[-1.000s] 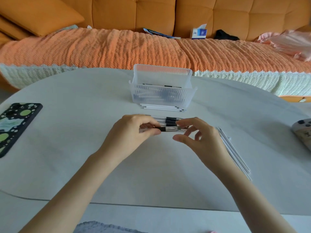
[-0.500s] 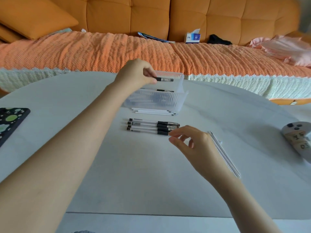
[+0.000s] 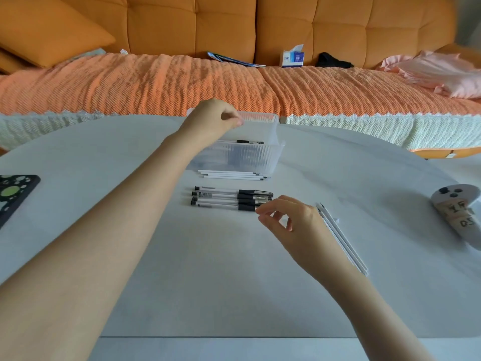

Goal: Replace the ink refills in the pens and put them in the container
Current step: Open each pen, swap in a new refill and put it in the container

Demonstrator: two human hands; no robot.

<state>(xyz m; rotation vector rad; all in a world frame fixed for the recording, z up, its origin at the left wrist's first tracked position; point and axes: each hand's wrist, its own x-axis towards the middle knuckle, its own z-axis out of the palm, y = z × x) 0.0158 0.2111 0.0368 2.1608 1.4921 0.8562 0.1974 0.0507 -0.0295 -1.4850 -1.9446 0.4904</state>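
While the left hand [image 3: 210, 118] hangs over the container [image 3: 260, 158] at upper centre, fingers curled together on nothing visible, the right hand [image 3: 289, 220] reaches at centre, thumb and forefinger apart just beside the pens [image 3: 223, 199]. A careless pinch could roll that row into the refills [image 3: 234, 175] just above.

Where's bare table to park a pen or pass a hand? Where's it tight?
Free: the near table between the two forearms, below the pens; the stretch between the loose refills and the controller; the strip between the phone and the left forearm. Crowded: container to pens, with white refills lying between and the right hand at their black-grip ends.
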